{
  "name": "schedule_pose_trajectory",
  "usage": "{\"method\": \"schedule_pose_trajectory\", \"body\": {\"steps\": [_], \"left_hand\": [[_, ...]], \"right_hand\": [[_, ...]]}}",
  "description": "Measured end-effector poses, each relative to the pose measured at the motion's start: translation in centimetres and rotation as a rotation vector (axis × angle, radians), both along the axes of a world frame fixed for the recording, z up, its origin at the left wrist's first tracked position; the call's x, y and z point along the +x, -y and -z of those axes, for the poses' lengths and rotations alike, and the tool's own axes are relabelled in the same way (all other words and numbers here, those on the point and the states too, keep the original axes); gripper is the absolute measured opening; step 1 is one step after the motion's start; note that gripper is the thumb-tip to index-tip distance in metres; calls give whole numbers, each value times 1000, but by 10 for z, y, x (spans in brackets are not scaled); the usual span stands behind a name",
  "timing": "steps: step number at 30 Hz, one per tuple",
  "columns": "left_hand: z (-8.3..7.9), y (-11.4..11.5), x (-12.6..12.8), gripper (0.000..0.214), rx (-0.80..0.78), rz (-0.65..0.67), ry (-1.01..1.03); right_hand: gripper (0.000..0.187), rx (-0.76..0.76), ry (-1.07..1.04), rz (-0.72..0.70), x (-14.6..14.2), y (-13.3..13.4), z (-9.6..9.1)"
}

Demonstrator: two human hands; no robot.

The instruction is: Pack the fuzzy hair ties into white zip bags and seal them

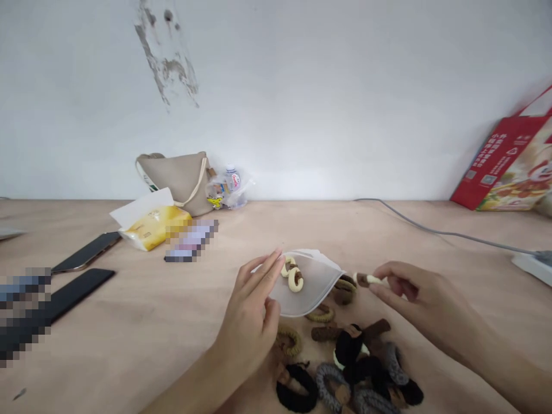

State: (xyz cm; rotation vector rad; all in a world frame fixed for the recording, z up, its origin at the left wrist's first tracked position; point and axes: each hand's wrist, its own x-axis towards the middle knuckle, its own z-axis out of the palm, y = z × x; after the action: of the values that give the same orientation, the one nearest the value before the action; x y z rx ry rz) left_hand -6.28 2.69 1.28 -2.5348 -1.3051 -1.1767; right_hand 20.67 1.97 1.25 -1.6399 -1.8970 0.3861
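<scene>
My left hand (252,313) pinches the edge of a small translucent white pouch (313,282) and holds it open above the wooden table (129,322). Two cream and brown hair ties (294,276) show through the pouch. My right hand (409,290) pinches a cream and brown hair tie (366,280) just right of the pouch mouth. Below both hands lies a loose pile of hair ties (349,362) in black, grey, brown and tan.
Two dark phones (84,270) lie at the left. A yellow tissue pack (150,227), a beige bag (183,178) and a small plastic bottle (230,184) stand by the wall. A grey cable (431,230) runs to a white power strip (535,264). A red box (509,167) leans at the right.
</scene>
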Motion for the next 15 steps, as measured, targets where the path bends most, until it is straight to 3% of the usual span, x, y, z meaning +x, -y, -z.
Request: {"method": "schedule_pose_trajectory", "body": {"steps": [3,7,9,12,15], "left_hand": [[-2,1,0,63,-28,14,26],[-5,2,-2,61,-68,26,42],[-6,2,-4,60,-78,20,50],[-6,2,-6,60,-88,-5,68],[-7,3,-6,60,-108,-18,86]], "right_hand": [[18,89,-168,-4,-19,5,-14],[14,-17,-392,-154,-58,7,-27],[25,-50,-446,-230,-67,7,-28],[25,-52,-354,-354,-58,14,-20],[20,58,-108,-436,-36,24,-4]]}}
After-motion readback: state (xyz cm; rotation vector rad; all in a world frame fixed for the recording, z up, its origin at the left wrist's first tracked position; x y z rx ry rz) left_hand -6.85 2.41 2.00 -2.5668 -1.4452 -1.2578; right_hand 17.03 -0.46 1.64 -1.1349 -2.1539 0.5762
